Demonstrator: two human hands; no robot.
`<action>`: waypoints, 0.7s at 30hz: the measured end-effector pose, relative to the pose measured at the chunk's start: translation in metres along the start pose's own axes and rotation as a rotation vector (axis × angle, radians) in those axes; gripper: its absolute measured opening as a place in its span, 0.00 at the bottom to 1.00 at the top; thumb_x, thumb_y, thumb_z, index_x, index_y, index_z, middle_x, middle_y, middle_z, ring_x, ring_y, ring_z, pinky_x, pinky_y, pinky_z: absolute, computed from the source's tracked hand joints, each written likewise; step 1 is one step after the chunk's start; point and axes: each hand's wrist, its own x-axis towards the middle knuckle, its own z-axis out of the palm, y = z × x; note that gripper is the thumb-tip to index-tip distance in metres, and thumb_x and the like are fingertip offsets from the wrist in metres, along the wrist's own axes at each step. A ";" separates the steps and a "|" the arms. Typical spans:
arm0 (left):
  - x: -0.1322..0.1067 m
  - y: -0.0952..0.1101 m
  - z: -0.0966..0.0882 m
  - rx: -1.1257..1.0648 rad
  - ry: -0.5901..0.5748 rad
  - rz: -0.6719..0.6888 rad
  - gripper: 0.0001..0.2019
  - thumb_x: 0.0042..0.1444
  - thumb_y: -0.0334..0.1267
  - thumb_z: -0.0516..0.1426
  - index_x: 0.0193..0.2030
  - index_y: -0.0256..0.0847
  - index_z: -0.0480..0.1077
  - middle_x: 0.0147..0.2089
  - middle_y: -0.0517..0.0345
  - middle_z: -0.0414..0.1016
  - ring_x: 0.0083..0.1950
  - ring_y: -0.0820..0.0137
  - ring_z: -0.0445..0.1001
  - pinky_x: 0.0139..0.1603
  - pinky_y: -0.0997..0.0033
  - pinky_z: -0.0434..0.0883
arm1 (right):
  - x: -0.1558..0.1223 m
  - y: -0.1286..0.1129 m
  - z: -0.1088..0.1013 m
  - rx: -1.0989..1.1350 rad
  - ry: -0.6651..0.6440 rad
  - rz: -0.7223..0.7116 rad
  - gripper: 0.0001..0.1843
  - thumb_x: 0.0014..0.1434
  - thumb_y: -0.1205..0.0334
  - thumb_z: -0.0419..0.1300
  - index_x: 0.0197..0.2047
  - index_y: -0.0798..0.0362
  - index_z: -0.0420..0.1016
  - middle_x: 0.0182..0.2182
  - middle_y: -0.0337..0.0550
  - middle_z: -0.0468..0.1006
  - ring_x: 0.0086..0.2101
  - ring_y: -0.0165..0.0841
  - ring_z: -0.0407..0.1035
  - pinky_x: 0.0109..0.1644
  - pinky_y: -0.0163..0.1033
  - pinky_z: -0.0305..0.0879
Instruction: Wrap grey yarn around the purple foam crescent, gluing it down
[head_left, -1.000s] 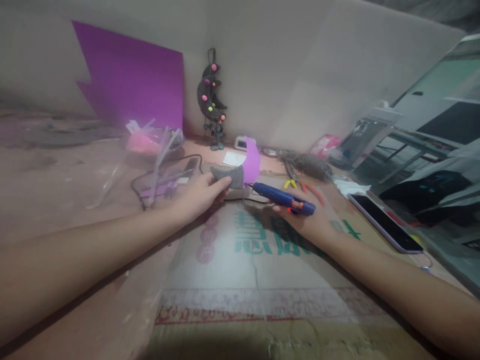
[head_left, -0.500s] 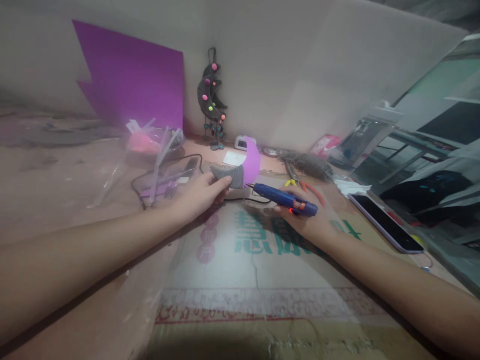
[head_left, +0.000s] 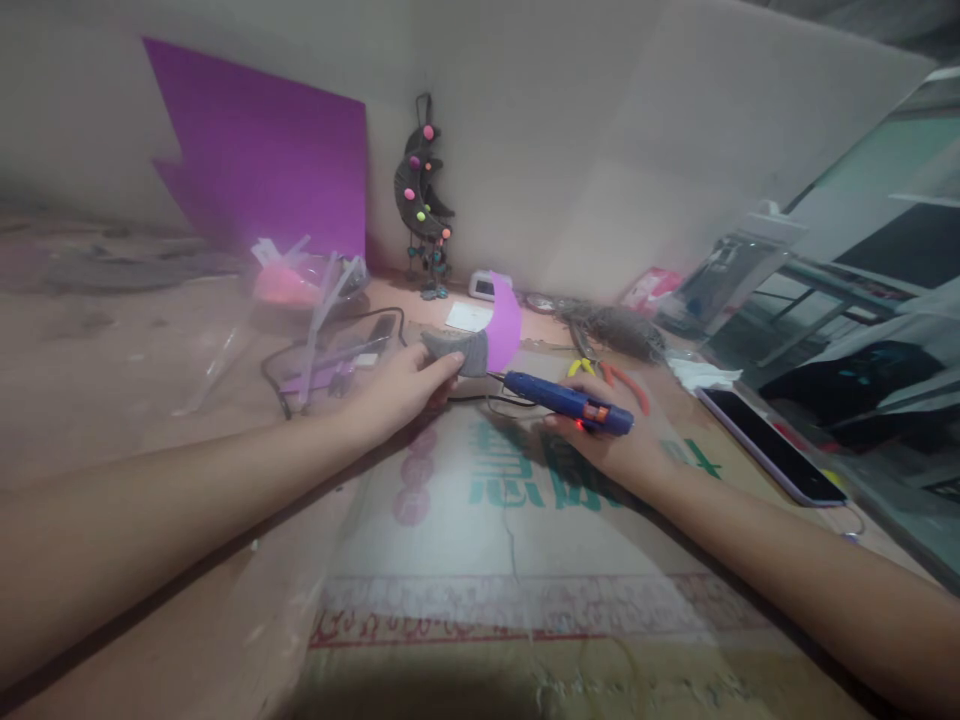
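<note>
My left hand (head_left: 401, 388) pinches the grey, yarn-wrapped end of a purple crescent cutout (head_left: 487, 345), holding it just above the cardboard sheet (head_left: 517, 540). The crescent's bare purple tip points up and to the right. A blue hot glue gun (head_left: 568, 402) with a red light lies in my right hand (head_left: 611, 440), which is closed round it. Its nozzle points left and sits right next to the wrapped part of the crescent. The gun's black cord (head_left: 495, 403) loops on the cardboard below the nozzle.
A purple paper sheet (head_left: 270, 160) and a finished dark moon ornament (head_left: 424, 195) lean on the back wall. Glue sticks and a plastic bag (head_left: 311, 290) lie at left. Grey yarn (head_left: 615, 330), pliers (head_left: 600, 372) and a phone (head_left: 772, 445) sit at right.
The glue gun's nozzle has shifted slightly right and away from the crescent. My left hand and the crescent have stayed in place.
</note>
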 end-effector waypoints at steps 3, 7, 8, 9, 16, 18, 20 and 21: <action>0.000 0.001 0.000 0.014 0.004 0.000 0.19 0.56 0.53 0.55 0.26 0.39 0.66 0.21 0.61 0.66 0.21 0.75 0.65 0.22 0.74 0.61 | 0.001 -0.002 -0.001 -0.013 -0.007 0.018 0.08 0.56 0.54 0.60 0.35 0.48 0.70 0.28 0.37 0.76 0.29 0.34 0.69 0.39 0.42 0.62; -0.001 0.003 0.000 0.010 0.012 0.003 0.18 0.56 0.52 0.55 0.25 0.39 0.65 0.20 0.61 0.66 0.21 0.75 0.64 0.22 0.74 0.60 | 0.001 -0.003 -0.002 -0.021 -0.005 0.009 0.08 0.56 0.54 0.60 0.34 0.49 0.70 0.27 0.37 0.76 0.29 0.34 0.69 0.40 0.42 0.62; -0.001 0.004 0.000 -0.001 0.016 0.004 0.18 0.55 0.52 0.56 0.25 0.39 0.65 0.20 0.61 0.66 0.21 0.75 0.64 0.22 0.74 0.60 | 0.001 -0.003 -0.002 -0.017 -0.004 0.008 0.08 0.56 0.54 0.60 0.34 0.49 0.70 0.27 0.37 0.75 0.28 0.33 0.69 0.39 0.41 0.62; -0.002 0.004 0.000 -0.009 0.019 0.005 0.18 0.55 0.51 0.56 0.24 0.39 0.65 0.20 0.61 0.66 0.21 0.74 0.64 0.21 0.74 0.60 | 0.001 -0.002 -0.001 -0.009 -0.002 0.008 0.08 0.56 0.54 0.60 0.33 0.49 0.70 0.27 0.37 0.75 0.28 0.33 0.69 0.39 0.41 0.62; -0.002 0.004 0.001 -0.083 0.026 -0.015 0.16 0.55 0.49 0.57 0.25 0.40 0.65 0.19 0.61 0.65 0.20 0.74 0.64 0.20 0.74 0.59 | 0.000 0.001 0.000 0.038 -0.012 0.012 0.09 0.56 0.53 0.61 0.34 0.49 0.69 0.27 0.38 0.74 0.29 0.34 0.69 0.37 0.41 0.61; -0.002 0.004 0.002 -0.090 0.025 -0.013 0.16 0.54 0.49 0.58 0.25 0.40 0.65 0.19 0.61 0.65 0.20 0.75 0.63 0.20 0.74 0.59 | 0.001 0.000 0.000 0.030 -0.012 0.015 0.09 0.56 0.53 0.61 0.34 0.49 0.69 0.26 0.37 0.74 0.28 0.34 0.68 0.37 0.41 0.61; -0.002 0.004 0.002 -0.088 0.012 -0.010 0.16 0.55 0.49 0.57 0.25 0.39 0.65 0.19 0.61 0.65 0.20 0.75 0.63 0.21 0.74 0.59 | 0.001 -0.001 0.000 0.023 -0.010 0.003 0.09 0.56 0.53 0.61 0.33 0.49 0.69 0.25 0.37 0.73 0.27 0.33 0.67 0.36 0.41 0.60; -0.002 0.004 0.001 -0.084 0.004 -0.009 0.16 0.55 0.50 0.57 0.25 0.39 0.65 0.19 0.61 0.65 0.20 0.75 0.63 0.21 0.74 0.59 | 0.002 -0.001 0.000 0.023 -0.009 -0.003 0.09 0.56 0.53 0.61 0.33 0.49 0.69 0.25 0.37 0.73 0.28 0.33 0.66 0.36 0.40 0.60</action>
